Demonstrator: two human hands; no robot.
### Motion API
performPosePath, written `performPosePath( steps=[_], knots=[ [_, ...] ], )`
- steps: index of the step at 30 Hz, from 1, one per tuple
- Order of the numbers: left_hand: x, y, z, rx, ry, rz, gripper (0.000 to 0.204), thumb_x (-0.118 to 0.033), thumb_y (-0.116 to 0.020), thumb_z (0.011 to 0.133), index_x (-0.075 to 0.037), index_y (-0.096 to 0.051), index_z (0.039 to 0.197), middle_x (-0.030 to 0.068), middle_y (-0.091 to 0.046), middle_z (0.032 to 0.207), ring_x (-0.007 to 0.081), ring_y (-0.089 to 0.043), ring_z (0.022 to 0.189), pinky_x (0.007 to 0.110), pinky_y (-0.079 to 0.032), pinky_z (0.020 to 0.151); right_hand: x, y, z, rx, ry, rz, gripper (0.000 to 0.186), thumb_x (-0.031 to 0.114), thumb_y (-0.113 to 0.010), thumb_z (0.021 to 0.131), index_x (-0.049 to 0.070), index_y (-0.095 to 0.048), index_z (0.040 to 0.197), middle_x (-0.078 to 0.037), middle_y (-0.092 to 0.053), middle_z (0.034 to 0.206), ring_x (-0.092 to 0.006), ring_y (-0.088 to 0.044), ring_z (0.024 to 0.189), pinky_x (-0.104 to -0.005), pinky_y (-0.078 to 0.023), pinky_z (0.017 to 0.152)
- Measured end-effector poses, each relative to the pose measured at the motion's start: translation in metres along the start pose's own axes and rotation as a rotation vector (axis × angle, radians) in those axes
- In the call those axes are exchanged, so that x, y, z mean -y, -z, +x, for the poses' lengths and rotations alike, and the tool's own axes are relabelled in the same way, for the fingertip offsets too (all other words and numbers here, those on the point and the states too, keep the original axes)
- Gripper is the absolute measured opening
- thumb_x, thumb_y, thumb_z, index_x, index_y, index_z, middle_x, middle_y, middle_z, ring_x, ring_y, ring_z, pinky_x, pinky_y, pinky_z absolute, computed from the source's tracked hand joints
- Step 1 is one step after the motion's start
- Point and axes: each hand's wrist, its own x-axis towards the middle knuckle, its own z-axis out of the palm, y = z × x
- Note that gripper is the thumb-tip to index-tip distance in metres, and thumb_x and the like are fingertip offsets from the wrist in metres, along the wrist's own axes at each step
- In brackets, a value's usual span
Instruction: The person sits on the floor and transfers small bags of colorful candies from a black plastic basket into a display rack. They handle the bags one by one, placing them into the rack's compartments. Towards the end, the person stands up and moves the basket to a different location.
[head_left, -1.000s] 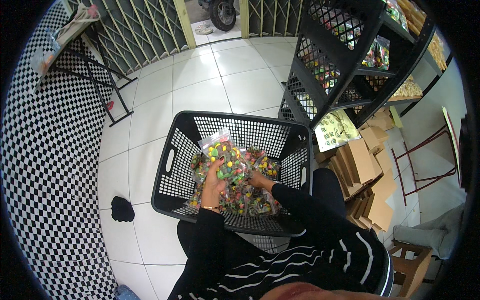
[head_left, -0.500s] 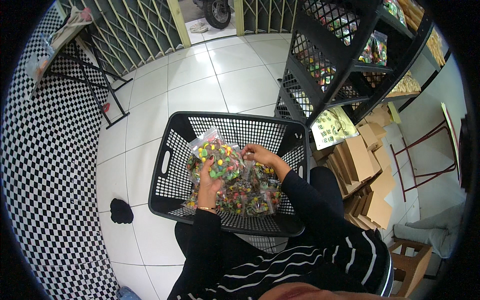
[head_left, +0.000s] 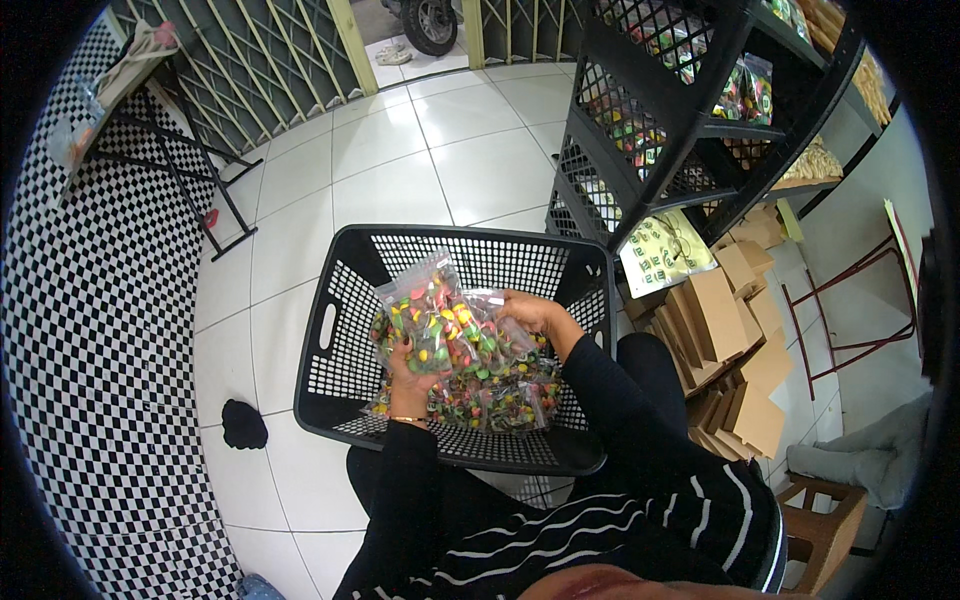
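Observation:
In front of me stands a black slatted plastic basket (head_left: 325, 390) with several clear zip bags of colourful candies (head_left: 490, 400) lying in its bottom. My left hand (head_left: 408, 370) is closed around the lower part of a clear zip bag of red, yellow and green candies (head_left: 425, 312), raised over the pile. Beside it, my right hand (head_left: 530, 310) grips the upper right end of a second bag of candies (head_left: 510, 342). This second bag touches and partly overlaps the first. The right fingertips are partly hidden behind its plastic.
At the right rises a black crate rack (head_left: 655, 130) stocked with candy bags. Below it are a yellow printed sheet (head_left: 665, 255) and stacked cardboard boxes (head_left: 715, 310). A black cloth (head_left: 243, 424) lies on the floor at left, and a folding table (head_left: 120, 85) stands further back.
My right hand has lifted a second candy bag from the pile up against the first. The left hand has shifted slightly left and down, its bag now more spread out.

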Motion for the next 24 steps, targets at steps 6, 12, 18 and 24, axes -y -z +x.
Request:
performPosePath(
  steps=[6,12,18,24],
  knots=[
    [0.005,-0.009,-0.002,-0.008,-0.023,0.044,0.079,-0.029,-0.068,0.067,-0.001,-0.036,0.134,0.0178,-0.050,0.126,0.0331,-0.054,0.111,0.046,-0.049,0.091,-0.022,0.010,0.025,0.284,0.159,0.303,0.031,-0.006,-0.052,0.081,0.001,-0.054,0.111,-0.008,-0.062,0.096,-0.0146,-0.065,0.078,-0.0277,-0.057,0.066],
    [0.007,-0.013,0.000,-0.032,-0.076,-0.039,0.076,-0.033,-0.062,0.074,-0.005,-0.032,0.138,0.0179,-0.045,0.134,0.0342,-0.051,0.116,0.047,-0.047,0.094,-0.020,0.008,0.026,0.199,0.169,0.295,0.031,0.018,-0.054,0.090,0.000,-0.051,0.115,-0.010,-0.063,0.094,-0.0151,-0.066,0.073,-0.0267,-0.057,0.060],
    [-0.011,0.001,-0.001,0.242,-0.092,-0.277,0.070,-0.036,-0.061,0.075,-0.005,-0.039,0.134,0.0169,-0.052,0.125,0.0307,-0.056,0.110,0.049,-0.050,0.089,0.008,0.002,0.012,0.519,0.220,0.517,0.066,0.056,-0.028,0.095,-0.001,-0.049,0.119,-0.009,-0.065,0.095,-0.0146,-0.066,0.080,-0.0259,-0.056,0.063],
    [-0.008,-0.018,0.002,-0.097,-0.150,-0.075,0.063,-0.045,-0.054,0.076,-0.009,-0.049,0.127,0.0093,-0.060,0.116,0.0292,-0.058,0.105,0.052,-0.046,0.090,0.009,-0.014,-0.001,0.260,0.167,0.219,0.038,0.030,-0.046,0.095,-0.001,-0.049,0.118,-0.006,-0.063,0.097,-0.0097,-0.063,0.078,-0.0224,-0.054,0.067]
  ],
)
